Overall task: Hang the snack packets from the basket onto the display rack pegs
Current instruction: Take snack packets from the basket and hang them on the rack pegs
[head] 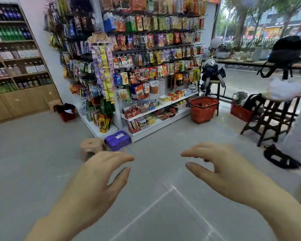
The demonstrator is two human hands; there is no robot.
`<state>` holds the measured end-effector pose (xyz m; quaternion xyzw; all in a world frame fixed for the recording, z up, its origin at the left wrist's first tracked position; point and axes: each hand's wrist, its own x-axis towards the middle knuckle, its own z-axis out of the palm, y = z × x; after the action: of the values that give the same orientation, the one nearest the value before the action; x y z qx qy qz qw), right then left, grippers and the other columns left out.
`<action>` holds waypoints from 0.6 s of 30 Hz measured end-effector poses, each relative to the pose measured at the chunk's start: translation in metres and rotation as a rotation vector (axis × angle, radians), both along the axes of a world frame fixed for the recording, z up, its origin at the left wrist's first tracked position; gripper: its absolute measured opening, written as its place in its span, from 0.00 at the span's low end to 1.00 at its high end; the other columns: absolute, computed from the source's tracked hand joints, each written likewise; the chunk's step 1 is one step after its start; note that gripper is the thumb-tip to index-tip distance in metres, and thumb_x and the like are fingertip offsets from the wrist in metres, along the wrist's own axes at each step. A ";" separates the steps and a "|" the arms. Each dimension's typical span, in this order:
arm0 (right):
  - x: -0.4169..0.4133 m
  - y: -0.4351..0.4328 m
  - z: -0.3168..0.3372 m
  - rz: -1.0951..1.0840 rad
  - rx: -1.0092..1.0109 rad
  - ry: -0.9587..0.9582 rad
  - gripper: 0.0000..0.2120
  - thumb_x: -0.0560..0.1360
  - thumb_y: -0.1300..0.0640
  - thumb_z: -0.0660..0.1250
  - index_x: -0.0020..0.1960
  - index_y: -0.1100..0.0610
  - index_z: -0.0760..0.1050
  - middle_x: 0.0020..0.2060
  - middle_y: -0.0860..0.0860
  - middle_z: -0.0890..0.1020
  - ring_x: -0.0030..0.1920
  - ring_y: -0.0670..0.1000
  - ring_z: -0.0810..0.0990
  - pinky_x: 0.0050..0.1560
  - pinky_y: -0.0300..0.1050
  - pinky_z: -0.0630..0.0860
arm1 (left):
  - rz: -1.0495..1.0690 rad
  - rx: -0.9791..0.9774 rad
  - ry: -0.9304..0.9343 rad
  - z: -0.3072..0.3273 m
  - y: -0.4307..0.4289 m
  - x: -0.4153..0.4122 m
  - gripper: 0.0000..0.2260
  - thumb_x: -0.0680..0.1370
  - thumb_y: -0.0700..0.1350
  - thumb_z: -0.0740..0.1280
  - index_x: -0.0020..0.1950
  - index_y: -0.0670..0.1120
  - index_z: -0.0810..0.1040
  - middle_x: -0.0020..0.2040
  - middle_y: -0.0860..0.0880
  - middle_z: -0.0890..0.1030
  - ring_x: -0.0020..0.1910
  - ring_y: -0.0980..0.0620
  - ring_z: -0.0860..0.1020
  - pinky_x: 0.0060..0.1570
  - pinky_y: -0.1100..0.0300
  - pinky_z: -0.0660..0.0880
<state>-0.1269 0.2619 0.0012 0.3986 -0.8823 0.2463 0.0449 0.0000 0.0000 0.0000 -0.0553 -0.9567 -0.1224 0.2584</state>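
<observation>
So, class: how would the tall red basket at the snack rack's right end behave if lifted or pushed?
The red basket looks like rigid open-mesh plastic, so probably stiff and light. On the smooth floor it would likely slide when pushed.

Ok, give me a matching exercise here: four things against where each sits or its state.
Things: 1 red basket; 2 purple package; 3 low stool; 4 right hand.
Places or states: A open, holding nothing; B floor, at the display rack's near corner; C floor, by the rack's right end; D floor, just left of the purple package.
Pairs: 1-C; 2-B; 3-D; 4-A.
</observation>
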 end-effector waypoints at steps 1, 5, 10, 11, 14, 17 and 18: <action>-0.021 -0.001 -0.010 -0.024 0.011 -0.056 0.18 0.77 0.40 0.61 0.65 0.39 0.74 0.56 0.32 0.74 0.57 0.33 0.71 0.58 0.29 0.67 | 0.028 0.032 -0.062 -0.016 -0.004 -0.031 0.21 0.74 0.62 0.54 0.61 0.58 0.78 0.57 0.65 0.75 0.60 0.60 0.73 0.59 0.70 0.64; -0.107 0.002 -0.057 -0.175 -0.002 -0.221 0.33 0.73 0.37 0.67 0.74 0.37 0.59 0.68 0.36 0.66 0.72 0.41 0.62 0.67 0.30 0.57 | 0.116 0.091 -0.394 -0.059 -0.006 -0.130 0.30 0.74 0.68 0.54 0.73 0.58 0.65 0.74 0.58 0.63 0.73 0.56 0.60 0.73 0.57 0.59; -0.212 0.010 -0.096 -0.337 -0.203 -0.547 0.41 0.70 0.34 0.67 0.76 0.35 0.50 0.73 0.38 0.59 0.74 0.44 0.59 0.73 0.45 0.58 | 0.151 0.669 -0.410 -0.085 -0.008 -0.239 0.14 0.78 0.52 0.65 0.63 0.62 0.71 0.61 0.63 0.75 0.60 0.67 0.72 0.65 0.54 0.70; -0.234 0.009 -0.103 -0.382 -0.331 -0.645 0.39 0.69 0.35 0.66 0.75 0.35 0.52 0.72 0.40 0.63 0.71 0.45 0.65 0.70 0.46 0.65 | 0.157 0.817 -0.387 -0.090 -0.009 -0.263 0.10 0.79 0.50 0.65 0.59 0.60 0.74 0.58 0.62 0.78 0.57 0.67 0.75 0.62 0.53 0.73; -0.308 0.006 -0.122 -0.544 -0.760 -0.887 0.25 0.77 0.46 0.64 0.72 0.42 0.64 0.64 0.50 0.76 0.58 0.50 0.80 0.54 0.49 0.77 | 0.208 1.203 -0.314 -0.100 -0.015 -0.338 0.08 0.81 0.44 0.61 0.54 0.51 0.79 0.50 0.51 0.84 0.51 0.53 0.81 0.48 0.54 0.78; -0.390 0.007 -0.137 -0.685 -1.085 -1.041 0.16 0.81 0.52 0.62 0.67 0.55 0.72 0.54 0.59 0.83 0.53 0.58 0.83 0.49 0.52 0.79 | 0.254 1.486 -0.225 -0.111 -0.031 -0.418 0.10 0.82 0.40 0.60 0.51 0.44 0.81 0.45 0.44 0.84 0.46 0.47 0.81 0.43 0.53 0.76; -0.416 0.006 -0.140 -0.730 -1.149 -1.065 0.15 0.81 0.53 0.61 0.65 0.57 0.74 0.52 0.60 0.83 0.51 0.58 0.83 0.49 0.51 0.78 | 0.279 1.566 -0.208 -0.116 -0.038 -0.447 0.09 0.82 0.40 0.60 0.50 0.43 0.81 0.43 0.44 0.84 0.44 0.47 0.80 0.42 0.54 0.75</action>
<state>-0.5433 0.2684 -0.1386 -0.1628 -0.5974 0.7784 -0.1034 -0.4466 -0.0385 -0.1156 0.2740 -0.6103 -0.7291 0.1446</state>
